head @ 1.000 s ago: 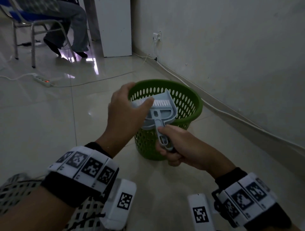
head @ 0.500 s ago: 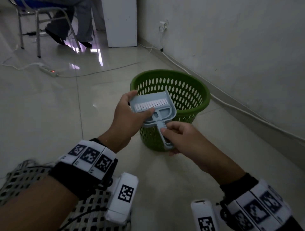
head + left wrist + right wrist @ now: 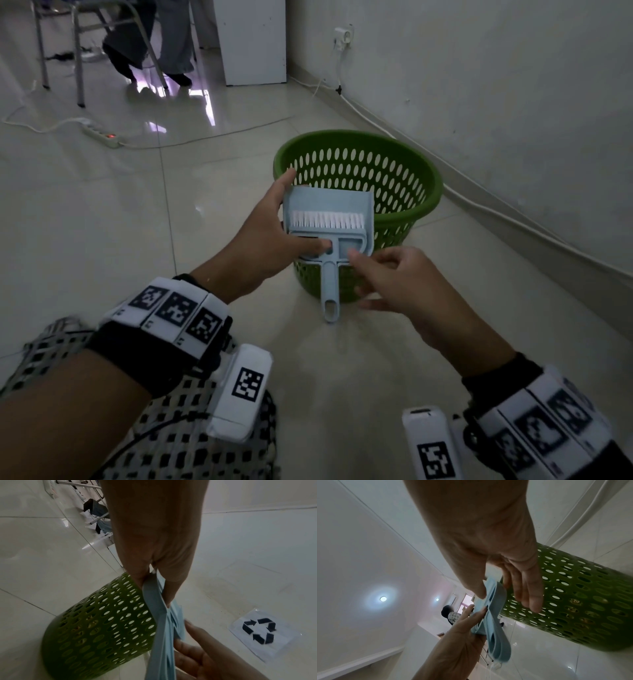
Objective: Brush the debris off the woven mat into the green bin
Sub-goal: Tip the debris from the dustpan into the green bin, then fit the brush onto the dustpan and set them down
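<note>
A light-blue dustpan with a white-bristled brush nested in it hangs over the near rim of the green perforated bin. My left hand grips the pan's left side, thumb on top and fingers behind. The shared handle points down toward me, free. My right hand hovers just right of the handle with relaxed fingers, its thumb tip at the pan's back edge. In the left wrist view brownish bits show through the bin's holes. A corner of the black-and-white woven mat lies under my left forearm.
The bin stands on a glossy tiled floor close to the right wall, with a white cable along its base. A power strip, a chair with a seated person's legs and a white cabinet are far back left. A recycling-symbol sheet shows in the left wrist view.
My right hand has let go of the handle and opened beside it. My left hand has drawn the pan and brush back from inside the bin to its near rim.
</note>
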